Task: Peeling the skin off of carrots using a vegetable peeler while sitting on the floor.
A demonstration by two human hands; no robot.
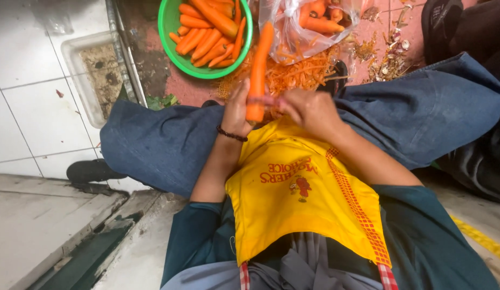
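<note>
1. Left hand (238,110) closes around the lower end of a carrot (258,70), tip pointing to 12 o'clock, away from the body.
2. Right hand (309,107) closes on a pinkish peeler (266,100) laid across the carrot, so shavings drop onto the peel pile (298,72).
3. A green bowl (166,27) of carrots sits at 11 o'clock, a plastic bag (293,32) at 1 o'clock, both within reach.
4. A yellow apron (298,204) shields the lap.

Orange carrot (258,70), green bowl (169,27), yellow apron (298,204), blue jeans (153,145)
</note>
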